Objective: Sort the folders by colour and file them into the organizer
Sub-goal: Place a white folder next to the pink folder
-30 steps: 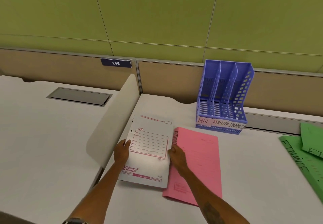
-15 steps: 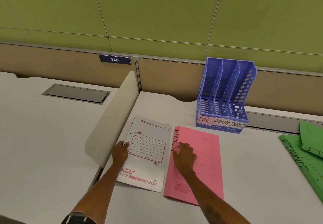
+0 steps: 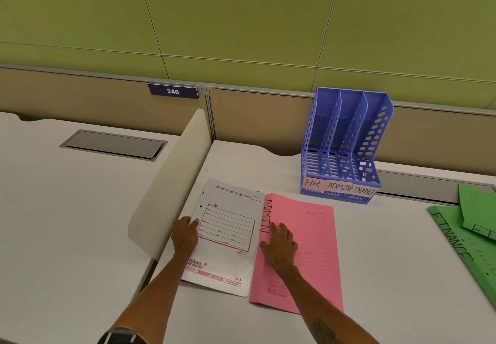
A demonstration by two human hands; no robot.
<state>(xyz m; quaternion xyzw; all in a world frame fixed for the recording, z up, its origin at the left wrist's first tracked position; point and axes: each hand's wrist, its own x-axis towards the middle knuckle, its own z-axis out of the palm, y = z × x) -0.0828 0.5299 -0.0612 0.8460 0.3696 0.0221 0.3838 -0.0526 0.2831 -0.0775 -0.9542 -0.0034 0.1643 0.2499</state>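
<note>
We start with the white desk (image 3: 389, 276), where everything lies. At its back stands the blue organizer (image 3: 346, 145), its three slots holding nothing and labelled HR, ADMIN and FINANCE. Well apart from it, at the far right edge, the green folders (image 3: 461, 239) lie overlapped and marked FINANCE.

Nearer to us, the pink folder (image 3: 316, 276) lies flat in front of the organizer. The white folder (image 3: 228, 225) lies just beside it on the left, edges touching. A second ago the white one overlapped the pink and hid part of its lettering. It has since slid left, and ADMIN now reads in full.

Our right hand (image 3: 279, 247) has crossed from the white folder's edge onto the pink cover and rests there, fingers straight and spread. Our left hand (image 3: 185, 233) holds the white folder's left edge, thumb on top, fingers curled at the rim.

We judge the colours are now separated, and filing has not yet begun.
</note>
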